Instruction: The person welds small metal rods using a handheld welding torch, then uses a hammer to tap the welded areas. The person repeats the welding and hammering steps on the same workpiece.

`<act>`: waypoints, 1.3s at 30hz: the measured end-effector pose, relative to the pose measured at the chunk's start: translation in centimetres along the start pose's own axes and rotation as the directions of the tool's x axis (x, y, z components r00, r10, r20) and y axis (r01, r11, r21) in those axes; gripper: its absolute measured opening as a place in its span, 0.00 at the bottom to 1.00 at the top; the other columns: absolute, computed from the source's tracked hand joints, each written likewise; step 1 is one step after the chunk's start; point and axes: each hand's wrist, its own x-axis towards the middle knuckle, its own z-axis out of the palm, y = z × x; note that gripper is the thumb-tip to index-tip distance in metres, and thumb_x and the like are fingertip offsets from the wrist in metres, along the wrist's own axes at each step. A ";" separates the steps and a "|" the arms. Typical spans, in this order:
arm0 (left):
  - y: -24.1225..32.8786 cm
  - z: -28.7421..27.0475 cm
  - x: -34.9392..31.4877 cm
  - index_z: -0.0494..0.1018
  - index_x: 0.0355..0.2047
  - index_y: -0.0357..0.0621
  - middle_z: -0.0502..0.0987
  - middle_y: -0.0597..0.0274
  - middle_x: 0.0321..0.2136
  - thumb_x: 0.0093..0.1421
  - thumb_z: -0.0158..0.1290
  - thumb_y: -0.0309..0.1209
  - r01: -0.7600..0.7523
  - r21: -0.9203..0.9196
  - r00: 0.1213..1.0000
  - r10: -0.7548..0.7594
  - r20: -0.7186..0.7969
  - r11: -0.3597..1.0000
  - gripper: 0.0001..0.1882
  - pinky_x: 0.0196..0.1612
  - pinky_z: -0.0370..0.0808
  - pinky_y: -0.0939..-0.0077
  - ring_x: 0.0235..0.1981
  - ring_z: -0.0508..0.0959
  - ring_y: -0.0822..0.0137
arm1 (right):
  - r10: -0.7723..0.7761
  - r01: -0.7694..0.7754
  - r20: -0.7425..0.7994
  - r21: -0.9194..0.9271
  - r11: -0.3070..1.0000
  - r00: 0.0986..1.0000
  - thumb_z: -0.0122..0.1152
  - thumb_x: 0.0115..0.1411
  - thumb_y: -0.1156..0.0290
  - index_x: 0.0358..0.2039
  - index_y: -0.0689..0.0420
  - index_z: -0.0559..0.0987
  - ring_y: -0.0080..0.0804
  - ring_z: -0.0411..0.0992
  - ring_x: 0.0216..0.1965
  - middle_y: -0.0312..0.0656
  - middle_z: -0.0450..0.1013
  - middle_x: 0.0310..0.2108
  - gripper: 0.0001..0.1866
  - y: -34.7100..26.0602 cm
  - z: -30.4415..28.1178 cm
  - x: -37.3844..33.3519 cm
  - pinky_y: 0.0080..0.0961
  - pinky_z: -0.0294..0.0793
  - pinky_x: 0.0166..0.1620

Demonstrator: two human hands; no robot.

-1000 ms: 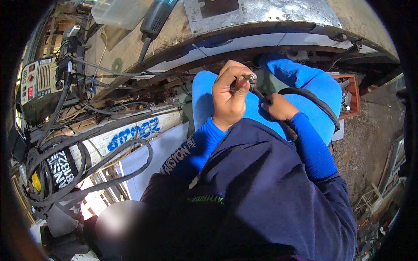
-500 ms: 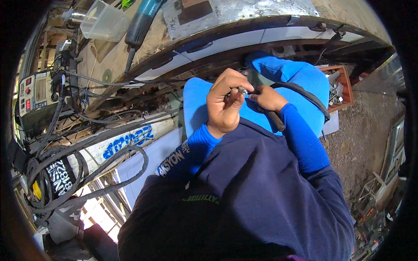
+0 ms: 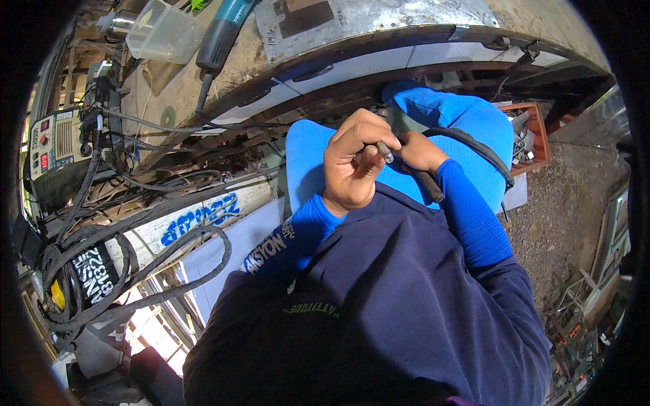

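Between thumb and fingers of my left hand (image 3: 351,162) is a small metal cylinder (image 3: 384,153), greyish with a bright end facing me. Close beside it on the right, my right hand (image 3: 421,153) is closed around what looks like a welding torch; its dark handle (image 3: 429,188) sticks out below the palm. The torch's front end is hidden by my fingers. A thick black cable (image 3: 477,147) runs from near my right wrist over my blue-clad leg (image 3: 470,122). Both hands are held above my lap.
A workbench (image 3: 542,27) curves across the front, bearing a teal and black power tool (image 3: 222,40) and a clear plastic container (image 3: 162,32). At left stand a welding machine (image 3: 57,145), coiled cables (image 3: 64,291) and a white cylinder (image 3: 145,240). An orange crate (image 3: 539,139) sits right.
The small metal cylinder has tilted in my left fingers, so more of its length shows. My right fingers have shifted slightly; the torch handle stays in nearly the same place.
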 end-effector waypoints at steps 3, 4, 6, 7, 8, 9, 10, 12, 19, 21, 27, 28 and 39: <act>0.2 0.0 0.0 0.80 0.40 0.38 0.75 0.58 0.34 0.75 0.56 0.50 0.007 0.009 1.000 -0.007 -0.003 1.000 0.24 0.33 0.64 0.77 0.31 0.68 0.73 | 0.033 -0.040 0.082 0.092 0.995 0.996 0.71 0.65 0.54 0.40 0.73 0.85 0.55 0.84 0.40 0.64 0.83 0.37 0.27 -0.9 -0.5 -0.5 0.46 0.80 0.48; 0.2 0.0 0.0 0.80 0.40 0.38 0.75 0.58 0.34 0.75 0.56 0.50 0.005 0.007 1.000 -0.005 -0.003 1.000 0.24 0.33 0.64 0.77 0.31 0.68 0.73 | 0.010 -0.015 0.063 0.087 0.996 0.998 0.71 0.65 0.54 0.40 0.73 0.85 0.54 0.84 0.39 0.63 0.83 0.37 0.27 -0.7 -0.4 -0.6 0.45 0.80 0.47; 0.2 0.1 0.0 0.80 0.40 0.38 0.75 0.59 0.34 0.76 0.55 0.50 0.002 0.003 1.000 -0.002 -0.003 1.000 0.24 0.33 0.64 0.77 0.31 0.68 0.73 | -0.036 0.034 0.024 0.075 0.997 0.999 0.71 0.66 0.55 0.40 0.73 0.85 0.51 0.84 0.37 0.62 0.83 0.35 0.26 -0.4 -0.2 -0.6 0.45 0.80 0.46; 0.2 0.2 0.0 0.80 0.40 0.38 0.75 0.59 0.34 0.76 0.55 0.50 0.004 0.003 1.000 -0.004 -0.002 1.000 0.24 0.33 0.64 0.77 0.31 0.68 0.73 | -0.034 0.032 0.032 0.069 0.997 0.999 0.71 0.66 0.55 0.41 0.73 0.85 0.51 0.84 0.36 0.61 0.83 0.35 0.26 -0.5 -0.3 -0.7 0.45 0.80 0.46; 0.2 0.2 -0.1 0.80 0.40 0.38 0.75 0.58 0.34 0.76 0.55 0.50 0.007 0.003 1.000 -0.007 -0.001 1.000 0.24 0.33 0.64 0.77 0.31 0.68 0.73 | -0.032 0.029 0.040 0.062 0.998 0.999 0.71 0.66 0.55 0.41 0.73 0.85 0.51 0.84 0.36 0.61 0.84 0.35 0.26 -0.5 -0.4 -0.7 0.45 0.80 0.46; 0.2 0.2 -0.1 0.80 0.40 0.38 0.75 0.58 0.34 0.76 0.55 0.50 0.010 0.001 1.000 -0.010 0.002 1.000 0.24 0.33 0.64 0.77 0.31 0.68 0.73 | -0.029 0.026 0.046 0.056 0.998 0.999 0.70 0.66 0.56 0.42 0.73 0.85 0.50 0.84 0.36 0.60 0.84 0.35 0.26 -0.5 -0.5 -0.8 0.45 0.80 0.45; 0.1 0.3 0.0 0.80 0.40 0.38 0.75 0.58 0.34 0.76 0.55 0.50 0.001 0.005 1.000 -0.001 0.008 1.000 0.24 0.33 0.64 0.77 0.31 0.68 0.72 | -0.056 0.056 0.008 0.026 0.998 0.998 0.70 0.66 0.56 0.42 0.73 0.85 0.51 0.84 0.37 0.60 0.84 0.36 0.25 -0.2 -0.4 -0.8 0.45 0.80 0.46; 0.1 0.2 0.1 0.80 0.40 0.38 0.75 0.58 0.34 0.76 0.55 0.50 -0.018 0.018 1.000 0.018 0.018 1.000 0.24 0.33 0.64 0.77 0.31 0.69 0.72 | -0.120 0.118 -0.060 -0.038 0.992 0.991 0.70 0.66 0.56 0.42 0.73 0.85 0.52 0.84 0.38 0.61 0.84 0.37 0.25 -0.3 0.0 -0.8 0.46 0.80 0.47; 1.0 -1.1 1.6 0.81 0.39 0.38 0.78 0.55 0.32 0.74 0.57 0.40 -0.110 0.309 0.994 0.107 0.026 0.945 0.16 0.37 0.71 0.69 0.33 0.76 0.62 | -0.301 0.299 -0.144 -0.038 0.954 0.943 0.69 0.67 0.60 0.48 0.70 0.83 0.60 0.82 0.46 0.65 0.83 0.42 0.22 4.0 1.7 2.0 0.48 0.78 0.51; 1.7 -3.4 3.8 0.81 0.37 0.37 0.80 0.54 0.32 0.73 0.56 0.32 -0.071 0.513 0.996 0.091 -0.012 0.855 0.11 0.40 0.73 0.68 0.33 0.78 0.60 | -0.268 0.263 -0.119 -0.054 0.963 0.956 0.67 0.68 0.64 0.49 0.68 0.83 0.60 0.82 0.44 0.65 0.82 0.40 0.19 1.9 1.6 -0.2 0.48 0.77 0.50; -0.3 -14.6 10.9 0.81 0.35 0.33 0.82 0.49 0.28 0.73 0.58 0.35 0.242 0.785 0.966 -0.062 -0.253 0.570 0.15 0.39 0.77 0.60 0.31 0.82 0.52 | -0.338 0.436 -0.306 0.356 0.826 0.890 0.63 0.71 0.72 0.52 0.67 0.80 0.24 0.69 0.27 0.41 0.73 0.27 0.14 -3.3 -1.0 -6.7 0.28 0.70 0.33; -0.6 -15.8 12.0 0.81 0.34 0.33 0.81 0.45 0.29 0.72 0.58 0.36 0.247 0.806 0.967 -0.084 -0.240 0.538 0.16 0.38 0.76 0.56 0.32 0.82 0.44 | -0.355 0.489 -0.369 0.385 0.783 0.859 0.63 0.71 0.72 0.53 0.68 0.79 0.24 0.69 0.27 0.39 0.73 0.27 0.15 -3.5 -1.0 -7.2 0.27 0.70 0.32; -2.3 -17.4 18.6 0.80 0.33 0.40 0.80 0.41 0.27 0.71 0.56 0.40 0.060 0.980 0.944 -0.330 0.007 0.192 0.16 0.35 0.75 0.49 0.32 0.79 0.34 | -0.694 0.702 -0.445 -0.181 0.689 0.566 0.65 0.68 0.77 0.59 0.67 0.77 0.53 0.79 0.38 0.58 0.78 0.40 0.20 -12.5 -12.9 -10.0 0.37 0.78 0.45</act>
